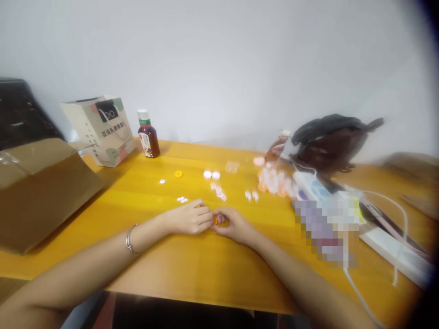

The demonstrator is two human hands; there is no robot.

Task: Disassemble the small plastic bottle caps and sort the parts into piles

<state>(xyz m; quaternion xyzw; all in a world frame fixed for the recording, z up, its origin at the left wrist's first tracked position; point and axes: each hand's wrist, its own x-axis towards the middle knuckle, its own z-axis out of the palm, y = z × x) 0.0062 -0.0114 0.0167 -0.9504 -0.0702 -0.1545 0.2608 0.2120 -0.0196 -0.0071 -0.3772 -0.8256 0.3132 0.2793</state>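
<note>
My left hand [192, 217] and my right hand [231, 224] meet over the wooden table [192, 269]. A small orange piece [215, 220] is pinched in the curled fingers of my right hand. The fingers of my left hand are closed against it from the other side. Beyond my hands lie two round white pieces [211, 174], a row of small clear pieces [218, 192], a yellow disc [178, 173] and several small white pieces [182, 199].
At the left stand a cardboard box [44, 192], a paper bag [109, 132] and a dark red bottle [148, 137]. To the right are a blurred pile of orange and white pieces [276, 181], a black bag [329, 141], a white power strip [394, 256] and cables.
</note>
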